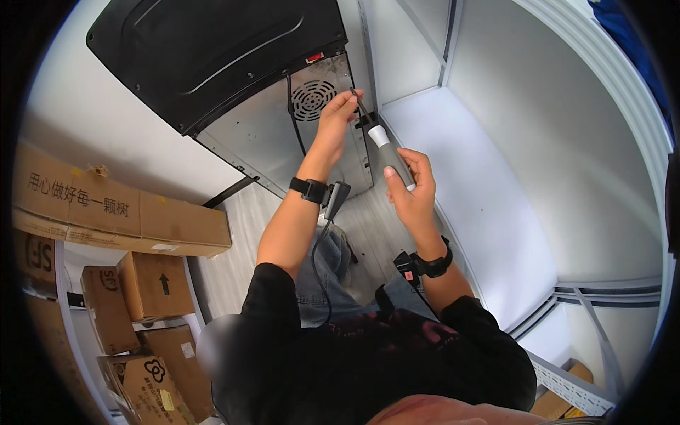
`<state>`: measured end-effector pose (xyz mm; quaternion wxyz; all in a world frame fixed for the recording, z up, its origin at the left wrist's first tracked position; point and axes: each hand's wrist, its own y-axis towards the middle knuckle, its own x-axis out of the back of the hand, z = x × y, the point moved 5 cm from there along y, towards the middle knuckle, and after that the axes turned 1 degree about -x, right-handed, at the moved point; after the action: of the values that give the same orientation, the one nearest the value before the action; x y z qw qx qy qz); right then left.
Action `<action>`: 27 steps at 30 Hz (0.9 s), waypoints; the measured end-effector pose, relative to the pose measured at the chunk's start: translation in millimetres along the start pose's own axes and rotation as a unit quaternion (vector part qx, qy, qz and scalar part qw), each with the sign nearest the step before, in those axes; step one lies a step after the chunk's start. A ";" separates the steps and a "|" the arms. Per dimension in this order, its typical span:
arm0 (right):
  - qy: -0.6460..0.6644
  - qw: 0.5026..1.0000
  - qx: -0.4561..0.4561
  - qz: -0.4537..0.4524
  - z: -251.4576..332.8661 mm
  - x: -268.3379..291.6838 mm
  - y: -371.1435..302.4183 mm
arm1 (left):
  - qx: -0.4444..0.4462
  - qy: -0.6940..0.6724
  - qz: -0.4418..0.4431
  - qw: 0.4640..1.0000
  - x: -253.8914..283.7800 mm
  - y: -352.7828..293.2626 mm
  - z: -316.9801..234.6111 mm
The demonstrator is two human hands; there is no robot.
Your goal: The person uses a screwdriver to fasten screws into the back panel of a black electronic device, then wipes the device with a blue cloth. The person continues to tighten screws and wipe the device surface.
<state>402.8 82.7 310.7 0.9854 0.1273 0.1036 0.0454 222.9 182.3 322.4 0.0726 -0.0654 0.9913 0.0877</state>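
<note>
My right hand (413,190) is wrapped round the grey and white handle of a screwdriver (393,157), whose dark shaft slants up and left. At the shaft's tip, my left hand (336,122) has its thumb and forefinger pinched together; any small part between them is too small to make out. Both hands are in front of the right edge of a metal back panel (262,142) on a large black-topped machine (227,49). Beside my left hand are the panel's round vent grille (314,99) and a black power cable (294,117).
Brown cardboard boxes (159,283) stand on shelving at the lower left, with a long carton (120,205) above them. A white ledge (467,177) and light wall panels run along the right. Each wrist wears a black strap with a device; a cable hangs from the left one.
</note>
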 end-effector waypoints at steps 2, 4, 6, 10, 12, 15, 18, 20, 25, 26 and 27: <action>-0.009 0.999 0.043 -0.009 -3.5 -4.2 5.7 | -0.003 0.005 0.016 1.000 1.7 6.3 2.2; -0.013 0.999 0.045 -0.007 -0.2 -8.3 8.9 | -0.025 -0.004 0.020 0.999 5.4 9.4 3.2; -0.020 0.999 0.047 -0.008 -0.7 -10.8 12.8 | -0.032 -0.003 0.023 0.999 7.7 11.4 2.2; -0.044 0.997 0.054 -0.017 -5.6 -10.5 13.3 | -0.028 -0.032 0.045 0.998 9.5 17.6 5.7; -0.050 0.997 0.054 -0.029 -7.5 -12.4 13.8 | -0.036 -0.023 0.057 0.997 10.7 20.9 3.1; -0.046 0.996 0.058 -0.044 -11.4 -14.9 15.0 | -0.064 -0.022 0.047 0.997 7.3 19.0 -4.7; -0.044 0.996 0.063 -0.042 -12.0 -18.7 15.4 | -0.037 -0.035 0.049 0.998 9.3 20.8 -6.5; -0.030 0.997 0.048 -0.051 -9.3 -22.6 15.7 | -0.031 -0.048 0.050 0.997 10.1 23.0 -4.8; -0.003 0.997 0.050 -0.065 -11.5 -24.7 20.0 | -0.008 -0.078 0.044 0.996 11.2 27.5 -5.9; 0.006 0.997 0.047 -0.067 -13.4 -23.3 20.7 | -0.009 -0.077 0.043 0.996 10.8 28.1 -6.0; 0.019 0.997 0.040 -0.070 -15.6 -22.1 21.3 | -0.011 -0.077 0.042 0.996 10.6 28.5 -6.1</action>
<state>376.5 104.4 305.8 0.9781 0.1584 0.1326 -0.0256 207.7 207.8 331.4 0.1440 -0.0177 0.9837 0.1063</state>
